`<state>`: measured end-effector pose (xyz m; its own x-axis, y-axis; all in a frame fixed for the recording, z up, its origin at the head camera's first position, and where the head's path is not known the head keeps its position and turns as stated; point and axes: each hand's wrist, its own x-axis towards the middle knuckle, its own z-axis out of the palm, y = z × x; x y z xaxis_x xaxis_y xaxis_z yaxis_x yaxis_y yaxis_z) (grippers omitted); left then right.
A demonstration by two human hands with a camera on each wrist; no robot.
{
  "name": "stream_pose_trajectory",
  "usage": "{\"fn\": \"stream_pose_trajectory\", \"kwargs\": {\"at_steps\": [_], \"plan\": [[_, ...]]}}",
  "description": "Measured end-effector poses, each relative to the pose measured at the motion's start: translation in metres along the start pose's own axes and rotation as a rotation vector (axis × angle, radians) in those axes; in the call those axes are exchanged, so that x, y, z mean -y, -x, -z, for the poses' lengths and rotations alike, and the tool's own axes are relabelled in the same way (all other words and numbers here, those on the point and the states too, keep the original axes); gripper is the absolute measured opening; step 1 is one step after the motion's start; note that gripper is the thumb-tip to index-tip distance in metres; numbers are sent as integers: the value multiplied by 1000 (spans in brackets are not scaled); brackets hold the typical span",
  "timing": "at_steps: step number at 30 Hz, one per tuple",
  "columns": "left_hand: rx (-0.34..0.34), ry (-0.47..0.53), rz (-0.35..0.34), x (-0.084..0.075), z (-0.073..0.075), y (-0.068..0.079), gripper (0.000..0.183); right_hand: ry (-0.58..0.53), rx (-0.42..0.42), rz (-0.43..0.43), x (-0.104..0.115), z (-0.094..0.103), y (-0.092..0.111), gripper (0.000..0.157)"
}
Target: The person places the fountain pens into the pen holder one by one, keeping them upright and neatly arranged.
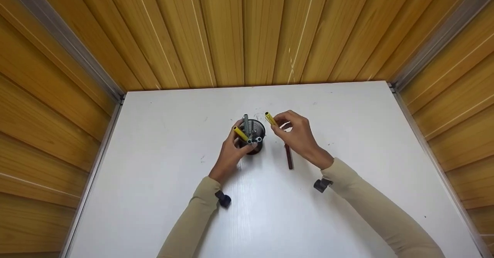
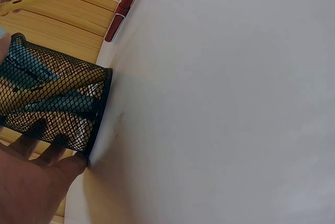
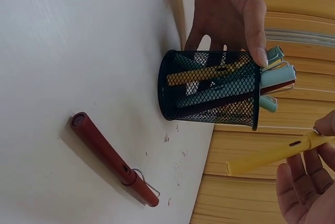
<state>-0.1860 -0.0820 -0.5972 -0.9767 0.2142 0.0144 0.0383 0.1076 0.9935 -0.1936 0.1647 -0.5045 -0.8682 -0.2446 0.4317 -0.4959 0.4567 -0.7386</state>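
A black mesh pen cup [image 3: 212,98] stands upright on the white table, holding several pens in teal, light blue, yellow and dark red. My left hand [image 1: 228,155] grips the cup around its side, its thumb at the rim. To the right of the cup, my right hand [image 1: 300,136] pinches a yellow pen [image 3: 264,158] above the table, apart from the cup. Lying on the table below that hand is a dark red pen [image 3: 107,150] with a wire clip; the hand covers part of it in the head view.
The white table [image 1: 154,196] spreads around the hands, with small dark marks on its surface. Wood-look panels [image 1: 224,34] wall it in at the back and both sides. A small black device [image 1: 224,199] sits on the left wrist and another device [image 1: 322,184] on the right.
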Motion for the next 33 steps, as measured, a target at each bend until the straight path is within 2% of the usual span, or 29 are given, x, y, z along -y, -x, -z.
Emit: {"fn": "stream_pose_trajectory", "kwargs": {"at_steps": [22,33], "plan": [[-6,10,-10,1,0,0,93,-10,-13,64,20,-16,-24,16],[-6,-24,22,-1,0,0,92,-6,-32,97,26,-22,-29,16]]}}
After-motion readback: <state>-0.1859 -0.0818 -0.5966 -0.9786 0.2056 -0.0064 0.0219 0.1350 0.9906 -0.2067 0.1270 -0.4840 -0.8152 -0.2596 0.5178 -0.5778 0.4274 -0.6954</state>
